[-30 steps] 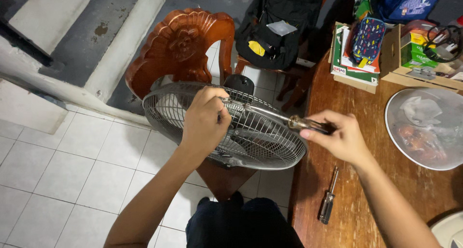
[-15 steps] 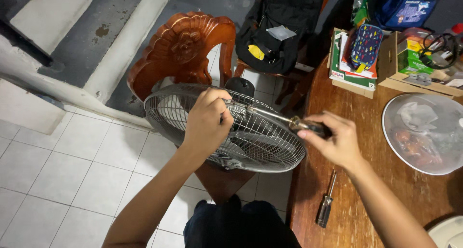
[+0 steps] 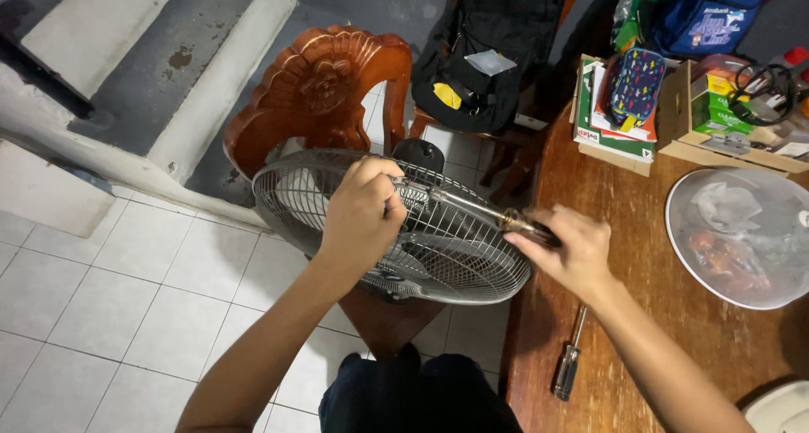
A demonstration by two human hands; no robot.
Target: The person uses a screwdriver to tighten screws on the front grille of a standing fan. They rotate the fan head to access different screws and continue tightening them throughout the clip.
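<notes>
A round metal fan guard (image 3: pixel 455 256) with the fan's dark motor housing (image 3: pixel 419 153) behind it rests on a carved wooden chair (image 3: pixel 316 92). My left hand (image 3: pixel 362 214) is closed over the centre of the grille, gripping the wires where the tool's tip meets them. My right hand (image 3: pixel 569 252) is wrapped around the dark handle of a long screwdriver (image 3: pixel 472 205), whose metal shaft runs left across the grille to my left hand.
A second screwdriver (image 3: pixel 569 361) lies on the wooden table (image 3: pixel 640 205) below my right forearm. A clear domed cover (image 3: pixel 742 235), a cardboard box of small items (image 3: pixel 733 104), books with a patterned pouch (image 3: pixel 632 83) and a black backpack (image 3: pixel 493 45) are around. Concrete steps (image 3: pixel 135 71) rise at left.
Both hands stay on the grille and the screwdriver; the view has shifted slightly and my right hand has turned a little on the handle.
</notes>
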